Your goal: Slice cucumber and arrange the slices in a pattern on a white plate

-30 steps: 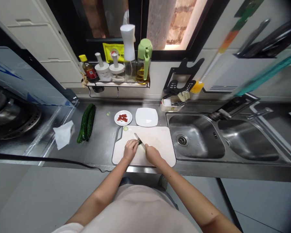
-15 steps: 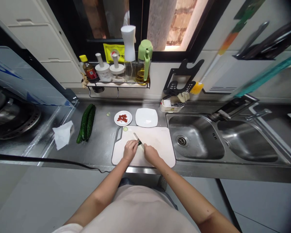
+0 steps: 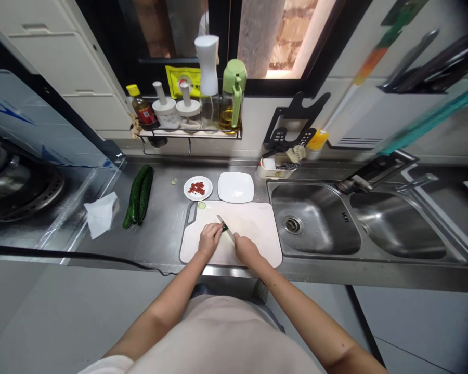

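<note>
My right hand [image 3: 247, 250] grips the handle of a kitchen knife [image 3: 226, 227], whose blade points up and left across the white cutting board [image 3: 257, 223]. Fingers of my left hand [image 3: 210, 239] are closed on a small dark green piece of cucumber [image 3: 223, 227] right beside the blade; most of the piece is hidden by hand and knife. A pale round cucumber slice [image 3: 202, 205] lies at the board's upper left corner. Behind the board stand a small white plate of chopped red bits [image 3: 197, 188] and a bare white square plate [image 3: 236, 187].
Whole cucumbers [image 3: 139, 197] and a crumpled white tissue [image 3: 100, 214] lie on the steel counter to the left. A double sink [image 3: 315, 221] adjoins the board's right side. Above the counter, a rack [image 3: 191, 134] carries seasoning jars and bottles. A utensil holder [image 3: 276, 169] stands near the sink.
The knife and my right hand have shifted slightly to the right and down along the piece. My left hand has stayed almost in place, still holding the cucumber.
</note>
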A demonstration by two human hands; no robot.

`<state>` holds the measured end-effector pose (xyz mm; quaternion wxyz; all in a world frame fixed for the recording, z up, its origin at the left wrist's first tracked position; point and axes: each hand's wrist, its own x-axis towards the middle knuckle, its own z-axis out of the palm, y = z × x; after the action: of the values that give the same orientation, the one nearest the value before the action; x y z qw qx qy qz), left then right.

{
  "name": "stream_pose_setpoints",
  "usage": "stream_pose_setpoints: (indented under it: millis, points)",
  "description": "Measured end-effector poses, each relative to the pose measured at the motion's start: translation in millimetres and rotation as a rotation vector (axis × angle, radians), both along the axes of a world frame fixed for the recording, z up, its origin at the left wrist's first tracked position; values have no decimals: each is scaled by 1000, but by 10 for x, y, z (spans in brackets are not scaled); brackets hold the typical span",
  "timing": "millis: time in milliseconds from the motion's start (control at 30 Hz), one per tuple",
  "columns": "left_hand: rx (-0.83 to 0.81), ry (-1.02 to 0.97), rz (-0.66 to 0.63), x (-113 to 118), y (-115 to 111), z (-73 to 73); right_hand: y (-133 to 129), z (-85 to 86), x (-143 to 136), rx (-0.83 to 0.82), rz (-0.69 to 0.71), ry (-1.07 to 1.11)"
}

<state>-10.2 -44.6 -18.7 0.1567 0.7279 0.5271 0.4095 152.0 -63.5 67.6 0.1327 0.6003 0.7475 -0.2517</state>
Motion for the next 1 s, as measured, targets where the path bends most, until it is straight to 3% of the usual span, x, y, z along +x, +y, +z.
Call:
stream_pose_setpoints:
  millis: [1000]
  points:
    - [32, 10, 2, -2, 5, 6, 160, 15, -182, 23, -16, 31]
